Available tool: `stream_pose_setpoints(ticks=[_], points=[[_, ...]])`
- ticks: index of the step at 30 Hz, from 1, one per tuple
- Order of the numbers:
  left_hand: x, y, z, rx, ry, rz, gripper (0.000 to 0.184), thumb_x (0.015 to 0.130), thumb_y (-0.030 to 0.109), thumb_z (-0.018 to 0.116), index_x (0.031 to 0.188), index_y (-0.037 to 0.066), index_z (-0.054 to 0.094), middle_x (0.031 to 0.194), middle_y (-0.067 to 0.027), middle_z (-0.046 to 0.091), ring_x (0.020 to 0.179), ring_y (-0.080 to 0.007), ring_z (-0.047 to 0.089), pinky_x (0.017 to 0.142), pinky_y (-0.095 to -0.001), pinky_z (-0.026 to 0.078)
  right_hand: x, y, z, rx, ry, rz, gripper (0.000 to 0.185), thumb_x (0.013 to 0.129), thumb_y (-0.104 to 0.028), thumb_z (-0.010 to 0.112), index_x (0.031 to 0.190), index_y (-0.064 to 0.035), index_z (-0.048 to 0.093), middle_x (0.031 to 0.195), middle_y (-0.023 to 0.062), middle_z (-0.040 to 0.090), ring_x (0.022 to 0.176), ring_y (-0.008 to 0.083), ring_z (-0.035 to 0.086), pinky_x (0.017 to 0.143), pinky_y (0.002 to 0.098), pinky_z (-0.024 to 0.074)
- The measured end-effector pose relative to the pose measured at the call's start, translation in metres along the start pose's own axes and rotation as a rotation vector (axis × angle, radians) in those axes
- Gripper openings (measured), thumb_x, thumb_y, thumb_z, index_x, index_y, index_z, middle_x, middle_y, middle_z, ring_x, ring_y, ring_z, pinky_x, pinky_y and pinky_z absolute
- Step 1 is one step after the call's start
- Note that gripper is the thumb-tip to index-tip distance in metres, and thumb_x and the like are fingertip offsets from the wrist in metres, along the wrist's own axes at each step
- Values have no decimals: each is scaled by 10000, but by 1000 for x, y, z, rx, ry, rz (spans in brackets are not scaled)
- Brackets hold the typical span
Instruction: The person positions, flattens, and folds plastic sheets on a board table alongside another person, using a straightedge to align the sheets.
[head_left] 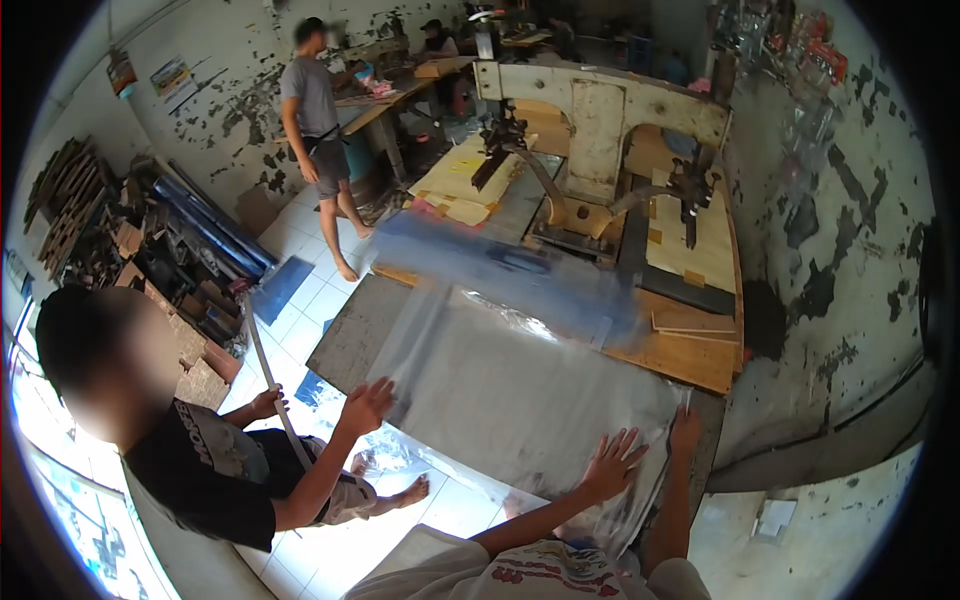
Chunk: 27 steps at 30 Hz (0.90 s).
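A clear plastic sheet (500,375) lies over the grey tabletop, its folds catching the light near the far side. My left hand (612,468) rests flat on the sheet near its right end, fingers spread. At the sheet's right edge, my right hand (685,430) has its fingers closed on the plastic, with a thin fold standing up from them. Just beyond, a bluish see-through sheet (500,270) is smeared by motion. Across the table to the left, a co-worker's hand (368,405) is beside the plastic's left edge.
The co-worker's other hand grips a long pale strip (262,350). A heavy machine (598,140) with two arms stands behind the sheets, on a wooden bench (690,355). Another person (318,120) stands further back. Rolls (205,235) and scrap wood line the left wall.
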<state>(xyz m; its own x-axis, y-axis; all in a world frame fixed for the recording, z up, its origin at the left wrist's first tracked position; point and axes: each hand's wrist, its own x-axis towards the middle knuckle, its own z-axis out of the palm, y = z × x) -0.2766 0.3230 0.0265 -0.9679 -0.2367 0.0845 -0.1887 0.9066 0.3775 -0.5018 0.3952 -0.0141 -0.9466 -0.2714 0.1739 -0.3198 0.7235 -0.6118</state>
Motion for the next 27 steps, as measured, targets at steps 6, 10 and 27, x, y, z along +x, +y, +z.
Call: stream_pose_setpoints(ticks=[6,10,27], points=[[9,-89,6,184,121,-268,568,918,481,369,1446,300,261,1538,-94,115,1410,-278,127,1095,-573,59,-14,11,-4,34,40,-121,452,961,-387,428,851,40,530,732,189,537,664,363,524,614,443,408],[-29,-175,-40,353,212,-563,565,937,481,340,1454,273,246,1529,-97,155,1406,-266,146,1113,-525,61,-10,12,-8,13,-88,-30,478,950,-423,441,877,38,541,754,197,552,697,376,537,631,448,415],[-136,-344,-123,428,588,-1016,601,931,411,375,1438,108,266,1509,-71,228,1394,-235,198,1130,-485,57,2,39,14,-104,18,-164,620,930,-538,371,1013,35,592,906,243,612,838,436,574,722,494,432]])
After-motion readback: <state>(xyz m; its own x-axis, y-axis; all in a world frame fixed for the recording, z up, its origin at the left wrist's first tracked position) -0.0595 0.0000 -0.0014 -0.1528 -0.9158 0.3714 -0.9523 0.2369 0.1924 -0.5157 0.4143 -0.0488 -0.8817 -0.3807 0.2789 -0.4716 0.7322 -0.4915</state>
